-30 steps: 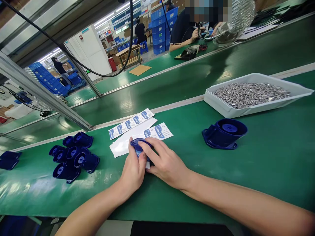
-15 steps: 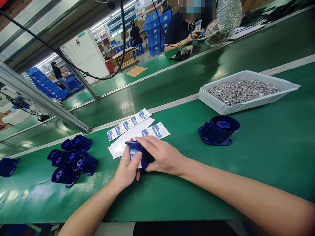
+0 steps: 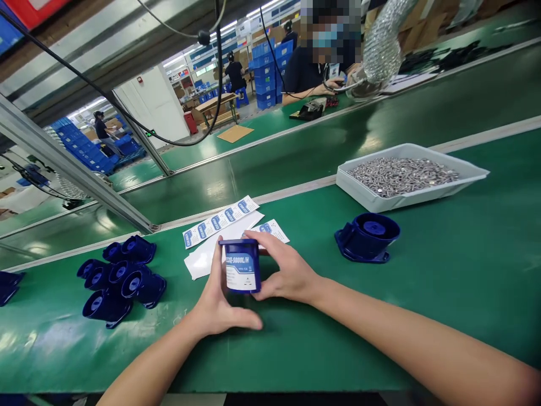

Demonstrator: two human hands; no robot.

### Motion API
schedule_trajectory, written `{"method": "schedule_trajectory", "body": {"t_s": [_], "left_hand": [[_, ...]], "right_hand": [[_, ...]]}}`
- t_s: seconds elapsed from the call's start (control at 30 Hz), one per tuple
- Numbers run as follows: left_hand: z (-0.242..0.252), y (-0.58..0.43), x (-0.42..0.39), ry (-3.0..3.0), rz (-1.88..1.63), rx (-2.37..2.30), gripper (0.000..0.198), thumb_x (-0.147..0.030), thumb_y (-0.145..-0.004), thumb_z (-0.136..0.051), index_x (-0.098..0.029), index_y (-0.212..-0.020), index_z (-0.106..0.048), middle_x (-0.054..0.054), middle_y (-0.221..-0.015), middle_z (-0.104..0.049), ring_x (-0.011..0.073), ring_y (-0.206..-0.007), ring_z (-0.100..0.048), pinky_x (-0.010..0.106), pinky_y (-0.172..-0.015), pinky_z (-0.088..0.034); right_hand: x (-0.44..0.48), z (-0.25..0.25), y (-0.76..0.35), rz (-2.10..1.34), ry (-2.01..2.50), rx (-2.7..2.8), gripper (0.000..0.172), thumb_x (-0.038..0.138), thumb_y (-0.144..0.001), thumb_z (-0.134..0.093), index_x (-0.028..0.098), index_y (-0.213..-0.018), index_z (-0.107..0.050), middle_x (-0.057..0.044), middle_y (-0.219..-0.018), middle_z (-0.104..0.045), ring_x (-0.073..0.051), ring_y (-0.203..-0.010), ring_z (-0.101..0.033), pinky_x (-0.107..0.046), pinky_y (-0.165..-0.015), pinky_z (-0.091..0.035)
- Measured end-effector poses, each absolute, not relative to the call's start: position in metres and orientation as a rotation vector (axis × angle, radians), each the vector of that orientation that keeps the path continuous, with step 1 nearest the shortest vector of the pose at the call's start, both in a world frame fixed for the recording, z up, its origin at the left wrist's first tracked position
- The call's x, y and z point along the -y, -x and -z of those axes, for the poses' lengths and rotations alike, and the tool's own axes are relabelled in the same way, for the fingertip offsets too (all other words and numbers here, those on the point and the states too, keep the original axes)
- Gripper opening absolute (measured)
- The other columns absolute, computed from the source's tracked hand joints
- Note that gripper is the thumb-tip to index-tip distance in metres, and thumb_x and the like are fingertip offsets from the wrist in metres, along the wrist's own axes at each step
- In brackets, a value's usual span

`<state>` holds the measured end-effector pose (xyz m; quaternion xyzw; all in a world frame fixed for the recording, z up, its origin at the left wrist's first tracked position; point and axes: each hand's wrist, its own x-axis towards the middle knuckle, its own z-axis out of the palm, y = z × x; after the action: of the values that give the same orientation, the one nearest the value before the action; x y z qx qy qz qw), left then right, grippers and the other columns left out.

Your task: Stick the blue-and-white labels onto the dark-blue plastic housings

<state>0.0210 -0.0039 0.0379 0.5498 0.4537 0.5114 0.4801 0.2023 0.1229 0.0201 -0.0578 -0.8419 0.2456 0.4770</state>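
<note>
"The left hand (image 3: 215, 309) has swung its thumb off the blue housing (image 3: 243, 265); more printing shows."

"The grip?"

"The right hand (image 3: 289, 268) pinches the housing near centre, before the label sheets (image 3: 220, 221). The left is spread, touching its left side."

"Containers?"

"Far right, a white tray (image 3: 372, 203) heaped with small metal pieces (image 3: 403, 176)."

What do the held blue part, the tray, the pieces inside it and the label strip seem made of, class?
Blue part: probably moulded plastic, fairly glossy; smooth, evenly coloured walls.
Tray: likely plastic, duller; uniform pale grey, thin-rimmed.
Pieces: apparently metal, shiny; silvery glints.
Label strip: paper or thin film, smooth; flat and printed, but which one is unclear.
</note>
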Motion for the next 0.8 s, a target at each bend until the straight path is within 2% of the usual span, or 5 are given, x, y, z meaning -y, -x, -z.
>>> {"method": "schedule_trajectory", "body": {"t_s": [0.07,0.17,0.33,0.57,0.8], "left_hand": [[-0.041,-0.021,0.001,-1.169,-1.303,-0.917,0.133,-0.071,-0.075,-0.082,-0.031,-0.168,0.003,0.018,-0.170,-0.025,0.0423,-0.153,-0.036,0.056,-0.123,-0.039],[-0.044,-0.023,0.000,-0.904,-1.330,-0.842,0.101,-0.074,-0.093,-0.059,-0.031,-0.166,-0.004,0.019,-0.159,-0.042,0.0390,-0.141,-0.052,0.055,-0.113,-0.048],[-0.037,-0.023,0.004,-0.905,-1.365,-0.825,0.084,-0.062,-0.090,-0.072,-0.032,-0.152,-0.025,0.014,-0.137,-0.061,0.0307,-0.110,-0.071,0.045,-0.094,-0.058],[-0.032,-0.021,0.001,-0.875,-1.346,-0.716,0.061,-0.060,-0.084,-0.079,-0.027,-0.120,-0.044,0.008,-0.112,-0.064,0.0229,-0.079,-0.073,0.036,-0.071,-0.060],[-0.031,-0.016,0.001,-1.025,-1.442,-1.003,0.053,-0.061,-0.090,-0.072,-0.021,-0.120,-0.053,0.005,-0.109,-0.060,0.0150,-0.094,-0.059,0.025,-0.084,-0.051]], "right_hand": [[-0.125,-0.017,-0.203,-0.780,0.136,2.040,0.103,0.061,-0.073,-0.089,0.017,-0.153,-0.042,-0.015,-0.138,-0.058,-0.024,-0.127,-0.063,-0.030,-0.101,-0.061],[-0.121,-0.014,-0.201,-0.924,0.129,2.037,0.106,0.057,-0.063,-0.096,0.018,-0.148,-0.047,-0.015,-0.138,-0.060,-0.025,-0.126,-0.064,-0.032,-0.107,-0.058],[-0.112,-0.012,-0.196,-0.888,0.027,1.984,0.109,0.055,-0.064,-0.096,0.023,-0.153,-0.043,-0.013,-0.140,-0.059,-0.024,-0.129,-0.063,-0.032,-0.110,-0.056],[-0.112,-0.014,-0.194,-0.632,-0.112,2.013,0.104,0.057,-0.081,-0.084,0.021,-0.162,-0.030,-0.018,-0.144,-0.055,-0.025,-0.136,-0.058,-0.035,-0.119,-0.051],[-0.105,-0.017,-0.193,-0.505,-0.031,2.112,0.115,0.050,-0.078,-0.089,0.019,-0.166,-0.023,-0.018,-0.134,-0.054,-0.026,-0.123,-0.060,-0.036,-0.106,-0.058]]}}
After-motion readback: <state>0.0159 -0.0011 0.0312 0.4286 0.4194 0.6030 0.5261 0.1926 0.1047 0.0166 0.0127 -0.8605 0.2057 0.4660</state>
